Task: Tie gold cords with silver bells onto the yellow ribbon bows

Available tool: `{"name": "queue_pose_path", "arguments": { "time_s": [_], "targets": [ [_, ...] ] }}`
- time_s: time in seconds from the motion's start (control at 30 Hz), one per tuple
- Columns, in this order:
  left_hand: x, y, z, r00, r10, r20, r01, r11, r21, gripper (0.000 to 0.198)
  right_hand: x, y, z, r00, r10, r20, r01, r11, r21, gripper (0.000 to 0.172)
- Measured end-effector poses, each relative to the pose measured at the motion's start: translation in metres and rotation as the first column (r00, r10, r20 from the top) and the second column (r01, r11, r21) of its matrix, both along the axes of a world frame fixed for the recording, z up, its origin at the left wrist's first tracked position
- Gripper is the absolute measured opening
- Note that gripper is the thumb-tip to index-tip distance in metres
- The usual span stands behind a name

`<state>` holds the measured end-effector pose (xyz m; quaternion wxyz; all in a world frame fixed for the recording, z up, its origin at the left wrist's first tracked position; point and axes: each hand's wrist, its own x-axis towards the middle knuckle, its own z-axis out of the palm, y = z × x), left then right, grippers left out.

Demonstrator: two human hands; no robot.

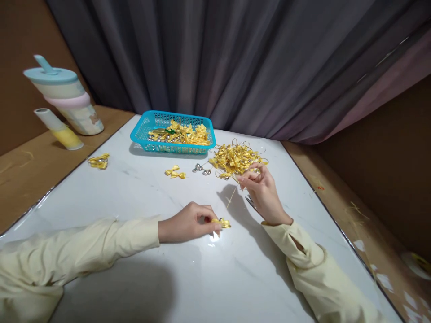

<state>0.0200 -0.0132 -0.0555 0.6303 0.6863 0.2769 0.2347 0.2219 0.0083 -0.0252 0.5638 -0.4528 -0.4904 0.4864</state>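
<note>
My left hand (pixel 191 222) rests low over the table, thumb and fingers pinched on a small yellow ribbon bow (pixel 225 223). Higher and to the right, my right hand (pixel 264 190) has its thumb and fingertips closed on a thin gold cord (pixel 230 198), which slants down toward the bow. Metal scissors blades (pixel 251 202) show beside the right palm; their handles are hidden, and I cannot tell whether they lie on the table. Just behind the right hand is a pile of yellow bows with gold cords (pixel 235 157).
A blue plastic basket (pixel 173 148) holds yellow bows and silver bells. Silver bells (pixel 198 168), loose bows (pixel 175 172) and a small bow cluster (pixel 98 161) lie on the white tabletop (pixel 134 197). A tumbler (pixel 72 101) and a thread spool (pixel 60 130) stand left.
</note>
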Motion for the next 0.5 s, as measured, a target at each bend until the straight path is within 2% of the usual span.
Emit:
{"name": "queue_pose_path", "arguments": {
  "time_s": [0.1,0.33,0.43,0.5],
  "targets": [
    [-0.001,0.000,0.000,1.000,-0.022,-0.019,0.022,1.000,0.011,0.019,0.005,0.005,-0.003,0.998,-0.055,-0.006,0.056,0.998,0.022,0.041],
    [-0.001,-0.001,0.001,0.995,-0.076,-0.064,0.078,0.996,0.036,0.020,0.006,0.007,-0.014,1.000,-0.021,0.011,0.021,0.999,0.040,0.041],
    [-0.001,-0.001,0.001,0.995,-0.078,-0.066,0.077,0.997,-0.013,0.020,0.006,0.008,-0.017,0.997,-0.009,0.073,0.011,1.000,-0.029,0.042],
    [0.000,0.000,0.001,0.995,-0.086,-0.054,0.079,0.991,-0.107,0.021,0.007,0.009,-0.018,0.980,0.062,0.190,-0.042,0.993,-0.108,0.040]
  ]
}}
